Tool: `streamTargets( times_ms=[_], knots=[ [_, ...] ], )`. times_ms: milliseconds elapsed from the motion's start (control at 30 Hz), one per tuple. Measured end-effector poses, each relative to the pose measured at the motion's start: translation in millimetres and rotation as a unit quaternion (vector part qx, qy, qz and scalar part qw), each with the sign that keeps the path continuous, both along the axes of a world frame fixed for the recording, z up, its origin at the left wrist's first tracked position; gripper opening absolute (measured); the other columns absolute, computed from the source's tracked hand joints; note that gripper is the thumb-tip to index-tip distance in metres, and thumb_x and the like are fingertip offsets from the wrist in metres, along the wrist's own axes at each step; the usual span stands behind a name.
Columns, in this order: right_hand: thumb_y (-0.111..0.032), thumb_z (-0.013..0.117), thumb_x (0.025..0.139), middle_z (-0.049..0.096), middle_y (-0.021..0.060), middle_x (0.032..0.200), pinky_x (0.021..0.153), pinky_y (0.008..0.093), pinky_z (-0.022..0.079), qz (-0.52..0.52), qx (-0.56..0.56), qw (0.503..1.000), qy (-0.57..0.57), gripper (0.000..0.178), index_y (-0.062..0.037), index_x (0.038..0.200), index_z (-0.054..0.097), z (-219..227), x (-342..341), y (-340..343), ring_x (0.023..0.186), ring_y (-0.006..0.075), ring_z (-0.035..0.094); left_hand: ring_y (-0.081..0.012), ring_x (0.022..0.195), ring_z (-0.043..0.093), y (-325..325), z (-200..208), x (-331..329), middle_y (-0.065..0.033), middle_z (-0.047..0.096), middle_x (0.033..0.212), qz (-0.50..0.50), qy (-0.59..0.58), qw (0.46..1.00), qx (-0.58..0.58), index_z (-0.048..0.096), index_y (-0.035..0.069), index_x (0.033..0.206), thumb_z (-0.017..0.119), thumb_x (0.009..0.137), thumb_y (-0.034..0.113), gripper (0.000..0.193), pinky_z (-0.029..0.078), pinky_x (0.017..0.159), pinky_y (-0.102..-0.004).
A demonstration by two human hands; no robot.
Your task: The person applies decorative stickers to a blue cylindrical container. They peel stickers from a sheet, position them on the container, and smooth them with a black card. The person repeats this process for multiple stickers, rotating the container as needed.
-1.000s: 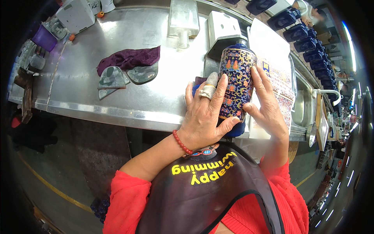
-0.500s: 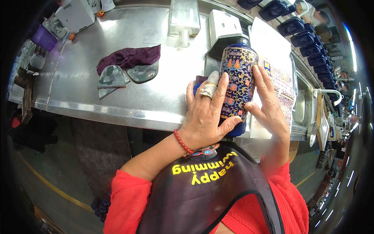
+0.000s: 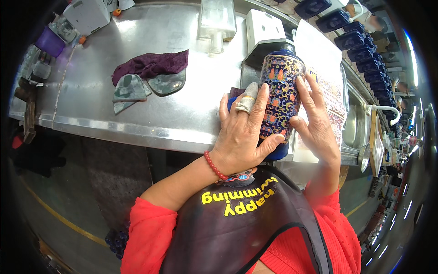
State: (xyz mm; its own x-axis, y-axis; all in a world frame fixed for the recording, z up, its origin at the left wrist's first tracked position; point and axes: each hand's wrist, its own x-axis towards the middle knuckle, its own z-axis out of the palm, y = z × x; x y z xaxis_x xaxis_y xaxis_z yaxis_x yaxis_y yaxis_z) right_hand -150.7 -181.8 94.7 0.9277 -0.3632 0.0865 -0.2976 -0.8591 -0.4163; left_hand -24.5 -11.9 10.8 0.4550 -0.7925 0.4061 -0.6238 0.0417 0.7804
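Observation:
A dark blue bottle (image 3: 281, 84) with a colourful floral pattern lies on its side near the counter's front edge, neck pointing away from me. My left hand (image 3: 239, 130) rests against its left side, fingers stretched and thumb reaching over the lower part. A pale wrapping covers one finger of that hand. Along the bottle's right side, my right hand (image 3: 317, 125) touches the pattern with spread fingertips. Beneath the bottle's neck sits a dark-edged support in front of a white block (image 3: 264, 29). White sheets (image 3: 317, 50) printed with a matching pattern lie to the right.
On the metal counter (image 3: 155, 118), a purple cloth (image 3: 153, 65) lies with several greenish flat pads (image 3: 167, 83). A clear glass bottle (image 3: 216, 23) stands behind. Farther right are a sink (image 3: 353, 125) with a white faucet (image 3: 388, 108) and rows of blue bottles (image 3: 333, 20). A purple container (image 3: 50, 42) stands far left.
The view has shifted very slightly. Both hands keep nearly the same place against the bottle, and the bottle's pattern looks turned a little at most.

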Motion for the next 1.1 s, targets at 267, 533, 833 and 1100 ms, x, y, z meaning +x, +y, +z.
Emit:
streamTargets(
  times_ms=[267,533,833,1100],
  knots=[
    [-0.053,0.066,0.093,0.029,0.028,0.159,0.116,0.0484,0.035,-0.005,0.006,1.0,-0.003,0.079,-0.012,0.156,0.041,-0.3,1.0,-0.2,0.145,0.0457,0.036,-0.0472,0.131,0.044,-1.2,-0.8,-0.5,-0.0338,0.043,0.146,0.006,-0.004,1.0,-0.001,0.02,-0.001,0.16,0.062,0.091,0.06,0.101,0.014,0.113,-0.0692],
    [-0.057,0.064,0.093,0.031,0.028,0.159,0.117,0.0487,0.033,-0.007,-0.001,1.0,0.005,0.081,-0.0126,0.157,0.04,0.6,1.1,-1.6,0.145,0.0461,0.036,-0.0471,0.134,0.043,-1.5,-1.8,-0.2,-0.0341,0.042,0.146,0.002,-0.001,1.0,-0.001,0.018,-0.002,0.16,0.06,0.093,0.059,0.1,0.014,0.113,-0.0693],
    [-0.054,0.065,0.094,0.031,0.0275,0.159,0.118,0.0484,0.032,-0.002,-0.008,1.0,0.008,0.081,-0.0117,0.157,0.039,1.9,0.1,-2.8,0.146,0.0454,0.035,-0.0463,0.134,0.044,-1.2,-2.3,0.1,-0.0327,0.043,0.146,0.0,-0.003,1.0,0.001,0.017,-0.002,0.16,0.06,0.093,0.058,0.1,0.014,0.114,-0.069],
    [-0.053,0.065,0.093,0.03,0.0282,0.159,0.118,0.0487,0.032,0.019,-0.01,1.0,0.009,0.083,-0.0072,0.157,0.038,2.0,-2.9,3.2,0.147,0.0447,0.034,-0.0448,0.136,0.043,-1.0,-5.2,0.9,-0.032,0.042,0.149,-0.002,0.002,1.0,-0.004,0.014,-0.007,0.159,0.061,0.092,0.058,0.105,0.013,0.115,-0.0682]
  ],
)
